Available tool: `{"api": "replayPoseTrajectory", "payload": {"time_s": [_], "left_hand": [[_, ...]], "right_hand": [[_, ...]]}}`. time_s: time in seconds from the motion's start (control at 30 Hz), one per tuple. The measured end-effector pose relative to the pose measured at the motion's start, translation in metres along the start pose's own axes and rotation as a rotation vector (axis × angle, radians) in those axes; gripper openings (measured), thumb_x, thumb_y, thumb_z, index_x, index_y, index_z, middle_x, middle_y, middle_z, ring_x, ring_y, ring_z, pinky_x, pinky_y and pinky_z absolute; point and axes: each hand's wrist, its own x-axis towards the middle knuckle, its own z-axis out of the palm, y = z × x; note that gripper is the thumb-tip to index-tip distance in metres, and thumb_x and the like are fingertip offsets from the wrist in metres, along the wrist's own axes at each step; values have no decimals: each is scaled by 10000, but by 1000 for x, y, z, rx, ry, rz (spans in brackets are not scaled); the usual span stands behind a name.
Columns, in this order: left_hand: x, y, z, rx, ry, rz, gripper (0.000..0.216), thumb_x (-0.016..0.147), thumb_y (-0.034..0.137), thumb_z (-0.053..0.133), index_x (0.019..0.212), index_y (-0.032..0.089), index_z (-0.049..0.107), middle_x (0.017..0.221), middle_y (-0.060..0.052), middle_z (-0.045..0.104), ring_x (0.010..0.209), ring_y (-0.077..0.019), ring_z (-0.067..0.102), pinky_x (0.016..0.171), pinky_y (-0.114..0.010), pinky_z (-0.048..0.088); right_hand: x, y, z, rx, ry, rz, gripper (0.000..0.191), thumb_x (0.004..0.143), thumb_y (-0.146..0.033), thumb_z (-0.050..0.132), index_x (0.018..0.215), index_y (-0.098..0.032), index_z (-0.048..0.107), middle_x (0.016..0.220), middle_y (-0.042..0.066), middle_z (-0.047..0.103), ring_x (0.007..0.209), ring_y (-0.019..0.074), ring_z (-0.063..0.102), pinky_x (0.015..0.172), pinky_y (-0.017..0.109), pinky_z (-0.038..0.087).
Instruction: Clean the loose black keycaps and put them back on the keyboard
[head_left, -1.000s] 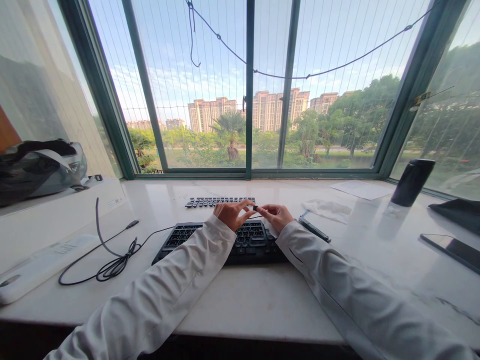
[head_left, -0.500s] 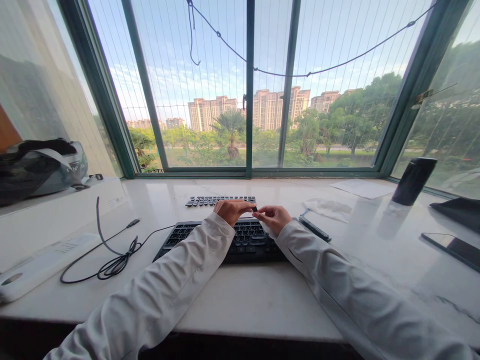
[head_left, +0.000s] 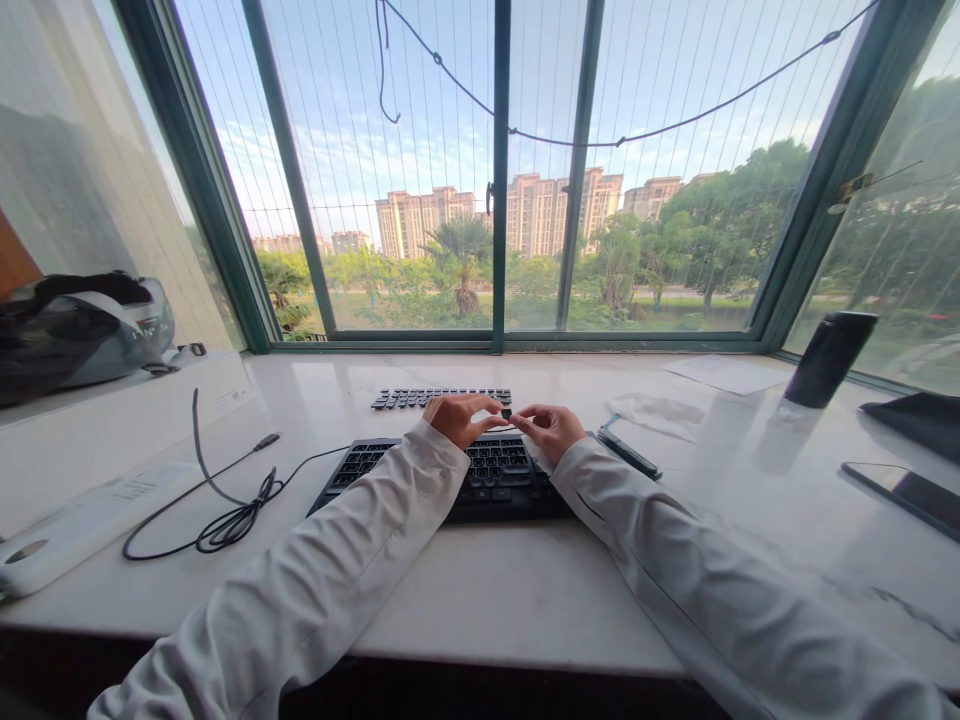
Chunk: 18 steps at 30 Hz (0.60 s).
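A small black keycap (head_left: 506,413) is pinched between the fingertips of my left hand (head_left: 456,420) and my right hand (head_left: 553,432), which meet from either side. Both hands are raised over the back part of a black keyboard (head_left: 495,508). Several of its keys look taken off, though my sleeves hide much of it. Behind my hands, loose keycaps (head_left: 409,399) lie in rows on the white counter. Something pale shows beneath my right hand, too unclear to name.
Left of the keyboard lies its coiled cable (head_left: 232,528), beside a white box (head_left: 45,440). On the right are a dark narrow tool (head_left: 630,455), a crumpled clear wrapper (head_left: 660,413), a paper sheet (head_left: 724,374), a black cup (head_left: 831,360) and a phone (head_left: 911,495).
My left thumb and index finger have spread slightly, leaving more of the keycap in sight. The keycap has turned a little between my hands. The keyboard stays in place.
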Motion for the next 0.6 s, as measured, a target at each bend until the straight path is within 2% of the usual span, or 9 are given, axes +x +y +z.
{"api": "replayPoseTrajectory", "payload": {"time_s": [0.37, 0.47, 0.53, 0.6], "left_hand": [[0, 5, -4, 6, -96, -23, 345, 718, 574, 577, 729, 240, 665, 763, 44, 708, 702, -117, 653, 638, -200, 429], [5, 3, -9, 2, -159, -28, 405, 671, 596, 608, 895, 264, 667, 798, 42, 711, 734, -134, 658, 664, -207, 434], [9, 0, -14, -31, -248, 27, 474, 669, 574, 626, 1045, 286, 632, 876, 38, 710, 794, -141, 656, 688, -206, 438], [13, -2, -19, -103, -375, 104, 405, 706, 517, 623, 1039, 289, 648, 919, 32, 707, 833, -132, 648, 702, -190, 434]], "right_hand": [[1, 0, 2, -15, -19, 21, 466, 669, -560, 591, 838, -141, 705, 435, -50, 381, 430, 67, 292, 430, 229, 197], [3, 2, 0, -74, -44, 65, 458, 665, -558, 594, 833, -147, 709, 446, -42, 399, 438, 70, 313, 433, 228, 203], [3, 1, -2, -122, -73, 100, 440, 654, -545, 610, 816, -149, 714, 467, -28, 436, 450, 73, 340, 437, 227, 216], [2, 0, -4, -151, -136, 113, 424, 647, -534, 624, 802, -151, 718, 482, -17, 466, 456, 75, 359, 439, 227, 228]]}}
